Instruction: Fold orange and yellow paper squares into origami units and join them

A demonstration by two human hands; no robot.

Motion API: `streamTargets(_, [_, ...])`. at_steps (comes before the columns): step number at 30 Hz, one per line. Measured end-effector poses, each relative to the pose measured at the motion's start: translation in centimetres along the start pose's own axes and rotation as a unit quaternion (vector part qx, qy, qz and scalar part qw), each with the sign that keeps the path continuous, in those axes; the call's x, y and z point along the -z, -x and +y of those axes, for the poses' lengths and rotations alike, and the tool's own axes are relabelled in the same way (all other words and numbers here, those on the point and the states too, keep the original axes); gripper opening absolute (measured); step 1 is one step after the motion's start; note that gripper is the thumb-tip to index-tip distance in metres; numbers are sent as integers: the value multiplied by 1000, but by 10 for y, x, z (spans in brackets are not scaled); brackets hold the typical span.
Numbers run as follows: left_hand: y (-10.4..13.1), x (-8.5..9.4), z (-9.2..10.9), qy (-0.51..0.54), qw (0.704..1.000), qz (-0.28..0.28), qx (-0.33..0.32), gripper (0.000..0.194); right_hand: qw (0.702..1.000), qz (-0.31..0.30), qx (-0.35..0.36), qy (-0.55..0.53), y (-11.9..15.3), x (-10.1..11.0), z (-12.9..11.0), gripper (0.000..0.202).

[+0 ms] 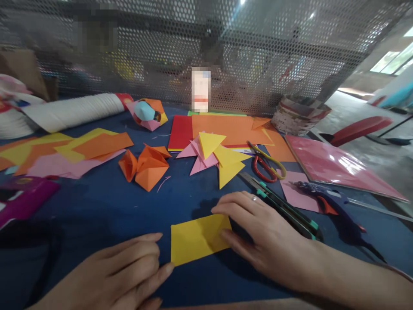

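Observation:
A yellow paper rectangle [196, 241] lies on the blue tabletop in front of me. My right hand [254, 228], with a ring on one finger, grips its right end between thumb and fingers. To the left, my left hand [132, 267] has its fingers stretched out, one fingertip at the paper's lower left corner; it holds nothing. Beyond the paper sit folded yellow triangles [229, 161] overlapping pink ones [201, 159]. Folded orange paper pieces [151, 172] rest to their left. A utility knife [279, 206] lies just past my right hand.
Scissors [266, 165] and a glue gun [335, 211] are on the right, near a pink packet [338, 165]. Orange sheets [226, 129] lie at the back before a perforated metal panel [155, 56]. Coloured paper pieces [100, 146] and stacked white cups [77, 112] are at left.

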State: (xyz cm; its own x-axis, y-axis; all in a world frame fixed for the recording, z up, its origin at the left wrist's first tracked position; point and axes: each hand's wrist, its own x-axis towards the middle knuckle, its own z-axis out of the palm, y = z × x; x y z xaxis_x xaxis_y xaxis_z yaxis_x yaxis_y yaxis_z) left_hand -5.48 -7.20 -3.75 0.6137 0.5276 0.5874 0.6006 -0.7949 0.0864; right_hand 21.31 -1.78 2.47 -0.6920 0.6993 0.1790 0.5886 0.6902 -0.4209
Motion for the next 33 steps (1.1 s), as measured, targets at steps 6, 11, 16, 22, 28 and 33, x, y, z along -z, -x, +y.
streamTargets(6, [-15, 13, 5, 8, 998, 58, 28, 20, 987, -134, -81, 47, -25, -1, -11, 49])
streamTargets(11, [-27, 15, -9, 28, 978, -6, 209, 39, 992, -94, -89, -4, -22, -1, -12, 13])
streamTargets(16, [-61, 3, -22, 383, 825, -128, 395, 46, 989, -41, -129, -65, -13, -2, -22, 14])
streamTargets(22, [-91, 3, -21, 573, 672, -125, 452, 23, 990, 14, -125, 62, 1, 33, 5, 31])
streamTargets(28, [-95, 3, -23, 600, 632, -125, 474, 19, 928, 24, -309, 206, -6, 62, 85, 17])
streamTargets(33, [-95, 4, -22, 600, 622, -137, 483, 23, 921, -4, -338, 193, -21, 62, 106, 30])
